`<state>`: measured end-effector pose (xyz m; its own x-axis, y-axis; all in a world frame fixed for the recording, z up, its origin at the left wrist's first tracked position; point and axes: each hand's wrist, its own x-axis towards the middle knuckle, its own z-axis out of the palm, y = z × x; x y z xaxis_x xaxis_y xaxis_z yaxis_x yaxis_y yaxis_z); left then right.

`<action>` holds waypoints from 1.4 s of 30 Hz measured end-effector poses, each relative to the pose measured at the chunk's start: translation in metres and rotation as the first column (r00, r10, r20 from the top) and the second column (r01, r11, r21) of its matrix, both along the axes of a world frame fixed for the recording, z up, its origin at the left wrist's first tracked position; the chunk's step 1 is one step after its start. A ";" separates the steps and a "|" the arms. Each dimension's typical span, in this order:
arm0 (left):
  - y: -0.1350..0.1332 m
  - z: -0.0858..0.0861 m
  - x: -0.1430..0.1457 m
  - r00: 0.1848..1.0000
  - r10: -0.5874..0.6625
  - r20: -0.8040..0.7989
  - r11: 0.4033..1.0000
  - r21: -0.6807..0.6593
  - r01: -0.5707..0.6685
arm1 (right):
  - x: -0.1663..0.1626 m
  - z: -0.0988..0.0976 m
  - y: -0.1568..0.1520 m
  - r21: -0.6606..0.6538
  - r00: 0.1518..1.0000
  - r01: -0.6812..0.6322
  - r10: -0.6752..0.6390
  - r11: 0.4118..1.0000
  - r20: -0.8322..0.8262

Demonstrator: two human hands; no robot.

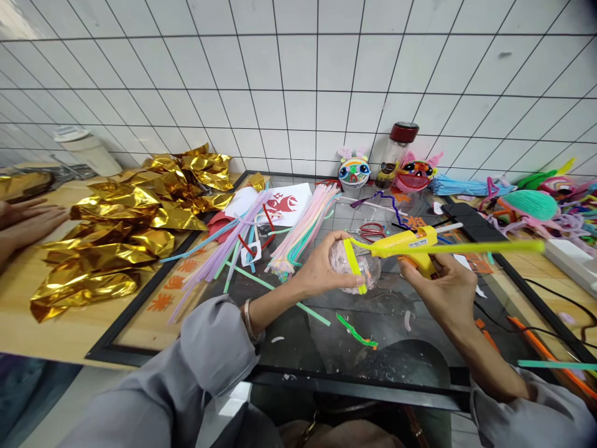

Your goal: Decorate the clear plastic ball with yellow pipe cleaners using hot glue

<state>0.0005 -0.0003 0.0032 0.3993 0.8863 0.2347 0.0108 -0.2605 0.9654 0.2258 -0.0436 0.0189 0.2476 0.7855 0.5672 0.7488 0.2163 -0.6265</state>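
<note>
Clear ball (372, 269): held above the middle of the worktop (321, 348), between front and back edges. The left hand (321, 269) pinches it between thumb and fingers at the ends of a yellow strip (353, 264), apparently to steady both. The right hand (452, 291) grips the handle of a glue gun (402, 242), its nozzle directed at the ball, presumably for control. Pastel pipe cleaners (305, 227) lie toward the back edge, probably for easy reach.
</note>
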 end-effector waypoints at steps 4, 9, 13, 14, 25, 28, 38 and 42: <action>0.000 0.001 0.000 1.000 0.002 -0.006 1.000 -0.019 -0.002 | 0.001 0.000 0.001 -0.022 0.998 -0.026 0.025 0.999 -0.053; 0.002 0.000 -0.001 1.000 -0.003 0.010 1.000 -0.031 0.003 | 0.002 -0.002 0.002 -0.034 0.996 -0.042 0.039 0.999 -0.077; 0.004 -0.001 0.000 0.999 -0.009 0.033 0.999 -0.033 0.010 | 0.001 -0.001 0.002 -0.030 0.997 -0.024 0.022 0.999 -0.080; 0.004 -0.001 0.000 0.999 -0.010 0.039 0.999 -0.030 0.011 | 0.001 -0.001 0.002 -0.029 0.997 -0.018 0.015 0.999 -0.075; -0.001 0.002 -0.001 0.999 -0.021 -0.047 0.999 0.033 0.022 | 0.002 -0.003 0.002 -0.019 1.000 -0.011 0.010 1.000 -0.024; -0.002 0.003 0.000 0.998 -0.014 -0.054 0.999 0.038 0.016 | 0.002 -0.003 0.002 -0.008 1.000 -0.007 0.007 1.000 0.003; -0.005 0.004 0.003 0.999 -0.018 -0.034 0.999 0.051 0.020 | 0.002 -0.006 0.002 0.029 0.997 0.049 -0.050 0.998 0.055; -0.006 0.003 0.003 0.999 -0.014 -0.039 0.998 0.064 0.017 | 0.000 -0.004 0.001 0.070 0.993 0.068 -0.074 0.995 0.088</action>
